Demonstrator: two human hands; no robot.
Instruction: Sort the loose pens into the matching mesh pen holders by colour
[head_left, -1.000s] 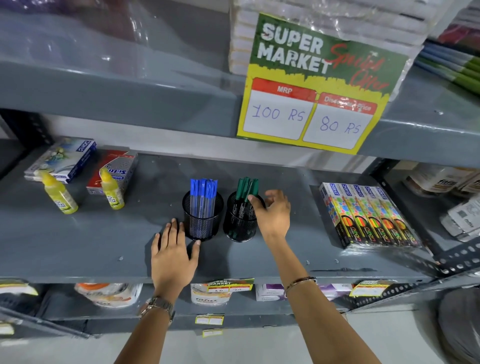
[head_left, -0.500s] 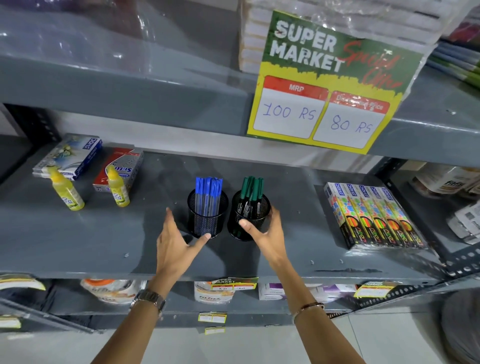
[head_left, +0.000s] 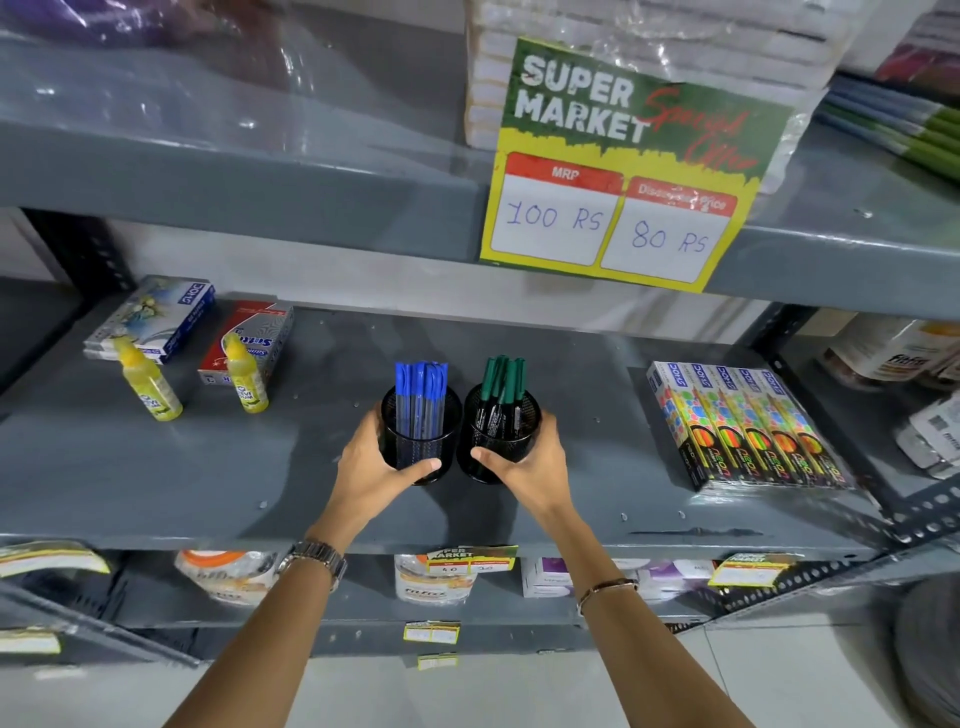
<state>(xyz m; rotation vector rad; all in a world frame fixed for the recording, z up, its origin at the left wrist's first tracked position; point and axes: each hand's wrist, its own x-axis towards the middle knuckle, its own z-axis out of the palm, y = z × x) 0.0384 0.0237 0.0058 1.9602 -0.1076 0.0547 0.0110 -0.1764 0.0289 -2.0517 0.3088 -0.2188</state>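
Observation:
Two black mesh pen holders stand side by side on the grey shelf (head_left: 156, 467). The left holder (head_left: 423, 441) is full of blue pens (head_left: 421, 395), all upright. The right holder (head_left: 501, 441) carries green-capped pens (head_left: 501, 389). My left hand (head_left: 371, 467) wraps around the left holder from its left side, thumb across the front. My right hand (head_left: 535, 462) grips the right holder from its right side, thumb on the front. No loose pens show on the shelf.
Two yellow bottles (head_left: 148, 384) and two flat boxes (head_left: 156, 317) sit at the shelf's left. A pack of colourful boxes (head_left: 743, 426) lies at the right. A price sign (head_left: 623, 171) hangs from the upper shelf. More goods fill the shelf below.
Both hands were open beside the holders half a second ago. They have since closed in, one around each holder. The view has shifted slightly.

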